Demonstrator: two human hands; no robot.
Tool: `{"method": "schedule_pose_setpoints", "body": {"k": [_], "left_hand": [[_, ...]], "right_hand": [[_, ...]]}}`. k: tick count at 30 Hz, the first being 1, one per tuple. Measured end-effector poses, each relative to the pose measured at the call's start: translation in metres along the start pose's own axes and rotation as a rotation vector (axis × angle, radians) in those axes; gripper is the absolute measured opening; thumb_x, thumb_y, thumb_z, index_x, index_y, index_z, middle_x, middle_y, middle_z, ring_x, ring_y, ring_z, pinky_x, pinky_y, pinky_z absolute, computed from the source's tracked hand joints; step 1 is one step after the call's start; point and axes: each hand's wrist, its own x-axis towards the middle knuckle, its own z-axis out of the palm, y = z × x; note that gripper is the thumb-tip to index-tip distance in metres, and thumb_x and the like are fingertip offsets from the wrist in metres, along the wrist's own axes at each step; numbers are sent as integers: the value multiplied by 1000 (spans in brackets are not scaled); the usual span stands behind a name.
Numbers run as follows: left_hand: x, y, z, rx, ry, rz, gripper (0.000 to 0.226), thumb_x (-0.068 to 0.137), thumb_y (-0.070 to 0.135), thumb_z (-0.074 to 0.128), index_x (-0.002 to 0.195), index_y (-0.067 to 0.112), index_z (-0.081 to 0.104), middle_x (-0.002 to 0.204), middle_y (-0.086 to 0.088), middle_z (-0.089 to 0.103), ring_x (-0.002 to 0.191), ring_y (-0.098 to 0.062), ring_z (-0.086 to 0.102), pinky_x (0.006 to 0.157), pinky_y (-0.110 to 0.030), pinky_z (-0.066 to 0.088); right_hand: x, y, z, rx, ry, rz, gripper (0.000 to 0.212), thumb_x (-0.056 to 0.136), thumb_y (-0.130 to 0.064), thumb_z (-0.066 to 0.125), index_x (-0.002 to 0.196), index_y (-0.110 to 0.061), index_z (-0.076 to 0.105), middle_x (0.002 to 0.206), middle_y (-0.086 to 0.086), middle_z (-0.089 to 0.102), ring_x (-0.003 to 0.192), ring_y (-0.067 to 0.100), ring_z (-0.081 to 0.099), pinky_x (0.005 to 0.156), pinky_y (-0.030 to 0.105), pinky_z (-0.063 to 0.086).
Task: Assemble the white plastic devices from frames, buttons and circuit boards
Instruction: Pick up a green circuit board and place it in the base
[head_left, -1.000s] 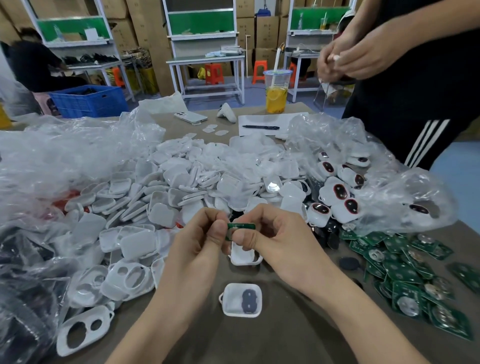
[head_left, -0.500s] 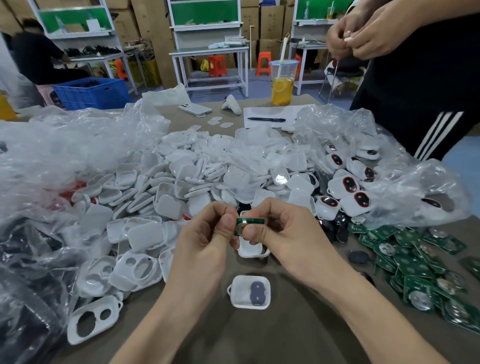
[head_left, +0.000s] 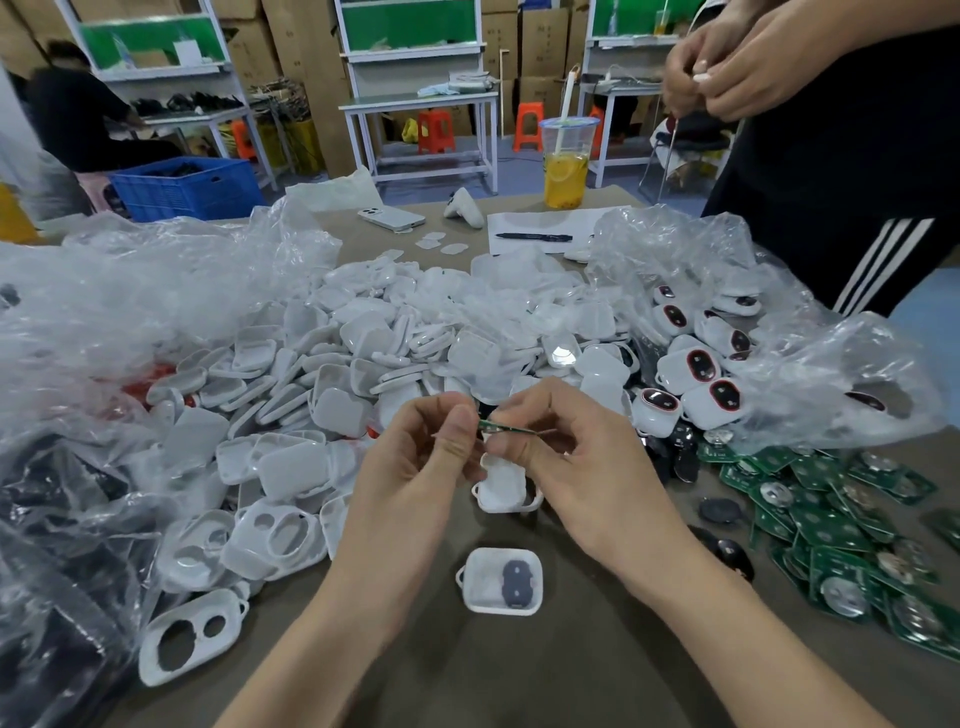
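Observation:
Both hands pinch one small green circuit board (head_left: 505, 428), held nearly edge-on above the table. My left hand (head_left: 421, 462) grips its left end and my right hand (head_left: 561, 452) its right end. Just below them a white frame (head_left: 503, 487) lies on the table, partly hidden by my right fingers. Nearer to me sits another white frame with a dark grey button (head_left: 503, 582) seated in it. A heap of loose green circuit boards (head_left: 831, 525) lies at the right. Empty two-hole frames (head_left: 189, 634) lie at the lower left.
A large pile of white shells (head_left: 363, 353) fills the middle of the table, with plastic bags (head_left: 130, 312) left and right. Assembled devices (head_left: 696, 379) sit in the right bag. A drink cup (head_left: 566, 161), phone (head_left: 389, 218) and pen lie far back. Another person (head_left: 810, 156) stands at the right.
The circuit board has tilted from facing me to nearly edge-on between my fingers. My hands stay over the same frame.

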Motion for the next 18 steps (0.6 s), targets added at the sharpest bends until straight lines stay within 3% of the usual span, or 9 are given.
{"method": "schedule_pose_setpoints", "body": {"k": [3,5,8,10,14,18], "left_hand": [[3,0,3,-232,-37,-160,44,79,40,66,101,2,64,86,-12,65,72,-19,60,63,-29,52],[4,0,3,-301,-88,-227,37,85,36,63,97,1,64,83,-11,65,65,-16,58,55,-25,50],[5,-3,1,-325,-93,-233,18,86,27,64,85,13,75,82,-9,65,65,-16,58,56,-26,51],[7,-5,-1,-265,-34,-182,15,85,26,65,76,22,76,82,-9,67,67,-17,58,60,-27,52],[8,-10,-6,-156,-1,-73,13,92,31,70,85,21,73,90,-15,68,80,-28,59,77,-40,50],[7,-8,-4,-170,-40,-42,11,87,32,70,87,22,73,79,-8,65,68,-17,57,65,-28,50]], "right_hand": [[0,3,-4,-122,76,-140,43,85,0,71,76,-40,63,100,-15,64,99,9,64,83,17,49],[0,3,-5,-171,65,-196,40,85,0,68,80,-39,65,104,-15,61,101,5,63,82,10,45],[-2,3,-3,-159,28,-137,39,85,-3,74,81,-42,65,107,-19,64,100,-1,64,82,7,44],[-2,1,1,-69,-33,-33,38,84,-11,79,92,-45,64,105,-22,69,97,-1,67,84,13,48],[0,-2,1,219,-42,94,34,81,-26,77,105,-46,64,103,-16,74,91,5,71,79,15,52],[1,-3,-6,353,-46,162,21,90,-12,73,96,-32,74,96,-3,78,85,13,74,76,17,54]]}}
